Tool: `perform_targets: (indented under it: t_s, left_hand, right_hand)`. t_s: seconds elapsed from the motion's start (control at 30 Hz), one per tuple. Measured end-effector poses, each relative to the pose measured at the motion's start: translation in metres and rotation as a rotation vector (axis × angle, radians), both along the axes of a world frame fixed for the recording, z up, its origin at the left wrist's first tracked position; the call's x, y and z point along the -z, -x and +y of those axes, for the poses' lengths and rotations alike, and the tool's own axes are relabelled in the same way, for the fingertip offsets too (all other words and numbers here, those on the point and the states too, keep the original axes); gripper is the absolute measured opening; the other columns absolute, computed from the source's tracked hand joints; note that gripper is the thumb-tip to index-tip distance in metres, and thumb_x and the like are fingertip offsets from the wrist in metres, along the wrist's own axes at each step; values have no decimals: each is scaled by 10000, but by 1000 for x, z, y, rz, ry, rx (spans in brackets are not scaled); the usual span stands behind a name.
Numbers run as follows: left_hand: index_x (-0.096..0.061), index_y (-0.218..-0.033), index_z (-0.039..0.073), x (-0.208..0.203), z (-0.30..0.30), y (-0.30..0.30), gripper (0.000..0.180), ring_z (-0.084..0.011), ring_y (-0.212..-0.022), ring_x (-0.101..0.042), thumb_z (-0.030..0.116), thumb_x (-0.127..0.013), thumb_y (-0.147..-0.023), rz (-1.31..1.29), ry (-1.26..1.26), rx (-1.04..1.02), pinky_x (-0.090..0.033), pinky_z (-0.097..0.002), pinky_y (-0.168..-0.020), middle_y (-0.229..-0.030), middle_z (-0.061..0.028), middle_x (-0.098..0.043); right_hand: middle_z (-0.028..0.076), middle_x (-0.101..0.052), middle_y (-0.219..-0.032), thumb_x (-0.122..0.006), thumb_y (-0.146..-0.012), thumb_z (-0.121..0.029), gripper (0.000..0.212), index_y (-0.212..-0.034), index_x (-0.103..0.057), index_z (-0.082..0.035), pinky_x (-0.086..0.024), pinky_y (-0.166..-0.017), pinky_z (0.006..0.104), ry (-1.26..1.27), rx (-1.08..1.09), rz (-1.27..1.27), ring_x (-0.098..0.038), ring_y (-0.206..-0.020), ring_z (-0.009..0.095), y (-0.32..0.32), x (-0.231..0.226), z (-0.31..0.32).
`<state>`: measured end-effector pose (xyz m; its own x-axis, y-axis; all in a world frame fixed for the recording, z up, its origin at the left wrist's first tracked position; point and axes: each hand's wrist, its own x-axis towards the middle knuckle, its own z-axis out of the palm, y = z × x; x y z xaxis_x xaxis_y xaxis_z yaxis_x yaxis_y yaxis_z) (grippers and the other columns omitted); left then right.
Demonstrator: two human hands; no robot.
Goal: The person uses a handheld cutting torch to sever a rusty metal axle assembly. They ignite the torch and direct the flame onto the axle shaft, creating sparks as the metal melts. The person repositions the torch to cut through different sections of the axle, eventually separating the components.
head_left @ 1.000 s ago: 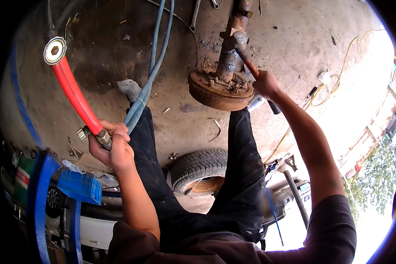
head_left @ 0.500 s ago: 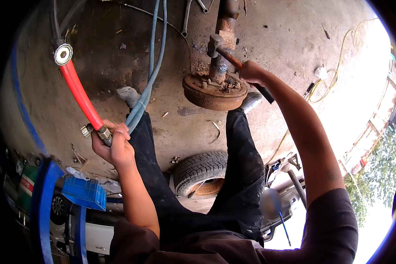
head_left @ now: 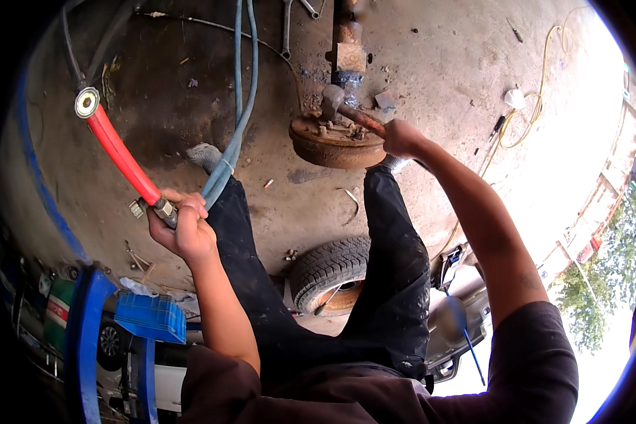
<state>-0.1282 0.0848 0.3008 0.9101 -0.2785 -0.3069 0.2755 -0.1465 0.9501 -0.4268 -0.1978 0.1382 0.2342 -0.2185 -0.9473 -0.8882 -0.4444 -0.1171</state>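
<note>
My right hand (head_left: 403, 138) is closed round the wooden handle of a hammer (head_left: 364, 119). Its steel head sits against or just above the joint where a rusty axle tube (head_left: 351, 56) meets a rusty brake drum (head_left: 338, 150); contact is unclear. On the left, my left hand (head_left: 185, 230) grips the fitting end of what looks like a gas cutting torch (head_left: 124, 152), with a red handle and a round valve knob. Its dark tubes extend towards the upper left. Blue-grey hoses (head_left: 226, 166) run beside that hand. The drum lies on the floor between my feet.
A tyre on a rim (head_left: 328, 275) lies between my legs. A flat piece (head_left: 385, 100) rests right of the axle. A blue crate (head_left: 150, 316) and blue post (head_left: 85, 339) stand lower left. Yellow cable (head_left: 537, 120) curls at right; metal rods (head_left: 287, 32) lie at the top.
The hammer head has come down from beside the axle tube to just above the drum. A flat piece now shows right of the axle. My left hand keeps its grip on the torch.
</note>
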Motion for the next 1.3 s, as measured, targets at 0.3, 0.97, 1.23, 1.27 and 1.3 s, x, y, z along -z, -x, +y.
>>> perform_targets:
  t_s: [0.3,0.97,1.23,1.27,1.3]
  left_hand:
    - [-504,-884,-19,-8,25,23,139,-133,-573,-442,-43,-525,-748,-24,-35,62,-454,-330,-661,-699,-55,-478]
    - [-478,-817,11,12,-11,60,111,-128,-543,-436,-38,-486,-717,-4,-155,163,-461,-321,-632,-706,-38,-459]
    - [-470,-854,-22,13,-9,74,141,-141,-561,-459,-30,-506,-717,1,-164,142,-470,-316,-647,-723,-57,-464]
    - [-469,-848,-22,11,-11,73,136,-141,-562,-458,-32,-504,-717,3,-165,138,-470,-316,-649,-718,-56,-462]
    - [-469,-841,-19,8,-14,72,129,-139,-561,-454,-32,-502,-717,-1,-168,123,-469,-317,-651,-705,-52,-456]
  right_hand:
    - [284,-695,-884,-609,-776,-75,227,-958,-709,18,-549,-753,480,158,-7,-48,-707,-882,420,28,-24,-29]
    - [239,-707,-828,-587,-799,-113,292,-977,-693,92,-565,-594,426,-12,578,59,-718,-679,320,55,27,-10]
    - [126,-551,-667,-610,-752,21,92,-770,-526,-11,-440,-412,352,-102,1196,24,-527,-476,225,-26,7,32]
    - [125,-547,-670,-609,-750,24,96,-780,-523,-8,-440,-410,351,-191,1295,22,-519,-468,224,-17,12,33]
    - [124,-542,-674,-608,-748,28,101,-791,-521,-4,-439,-408,351,-282,1394,19,-511,-460,224,-3,19,36]
